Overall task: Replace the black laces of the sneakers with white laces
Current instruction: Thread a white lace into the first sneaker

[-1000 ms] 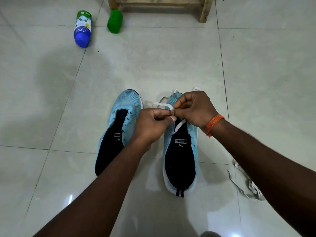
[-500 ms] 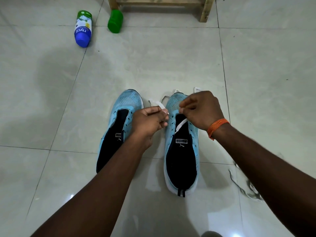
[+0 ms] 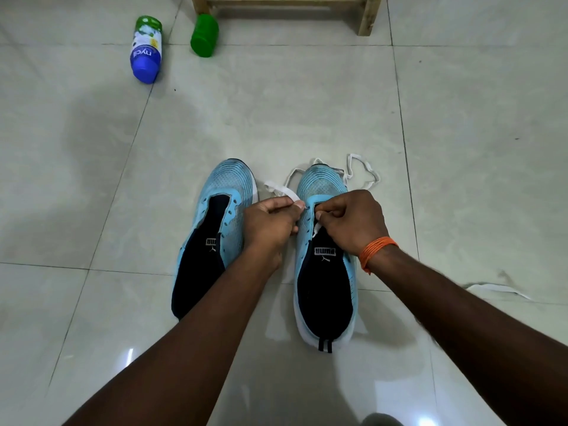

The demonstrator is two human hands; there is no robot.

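Note:
Two light blue sneakers with black tongues stand side by side on the tiled floor, toes pointing away. The left sneaker point(image 3: 221, 210) has bare eyelets. A white lace point(image 3: 362, 172) loops around the toe of the right sneaker point(image 3: 322, 272). My left hand point(image 3: 270, 224) pinches one end of this lace beside the right sneaker's upper eyelets. Over the same eyelets, my right hand point(image 3: 353, 221), with an orange thread at its wrist, pinches another part of the lace above the tongue.
A second white lace point(image 3: 498, 290) lies on the floor to the right, partly behind my right forearm. A blue and white bottle point(image 3: 145, 50) and a green bottle point(image 3: 204, 35) lie at the back left. A wooden stool's legs point(image 3: 367, 16) stand at the back.
Both hands have moved down and a little apart over the right sneaker, drawing the lace closer to the eyelets. More of the lace loop now shows beyond the toe.

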